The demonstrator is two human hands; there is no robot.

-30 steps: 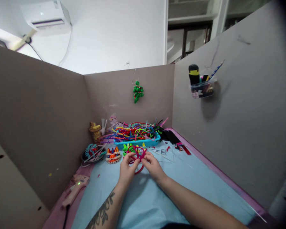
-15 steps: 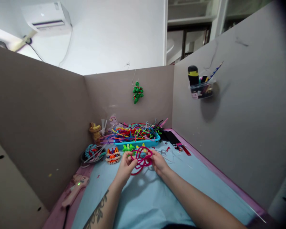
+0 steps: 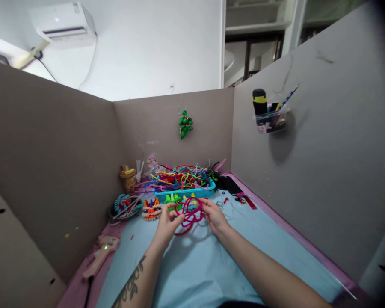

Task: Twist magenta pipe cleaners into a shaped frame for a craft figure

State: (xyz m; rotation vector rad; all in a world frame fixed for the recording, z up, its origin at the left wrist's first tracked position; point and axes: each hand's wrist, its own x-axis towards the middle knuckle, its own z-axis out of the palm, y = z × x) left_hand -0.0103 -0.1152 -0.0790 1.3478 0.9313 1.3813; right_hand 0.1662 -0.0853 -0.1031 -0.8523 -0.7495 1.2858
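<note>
The left hand (image 3: 166,224) and right hand (image 3: 216,217) have drawn apart since a second ago, each pinching an edge of the magenta loops (image 3: 190,222), which hang spread open above the blue sheet (image 3: 192,273), so the shaping looks unfinished to me.

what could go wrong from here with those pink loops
The magenta loops cross over one another between the left hand and right hand, so they might tangle. The pink corded tool shows a green light; it may be powered, so bumping it could be risky.
</note>
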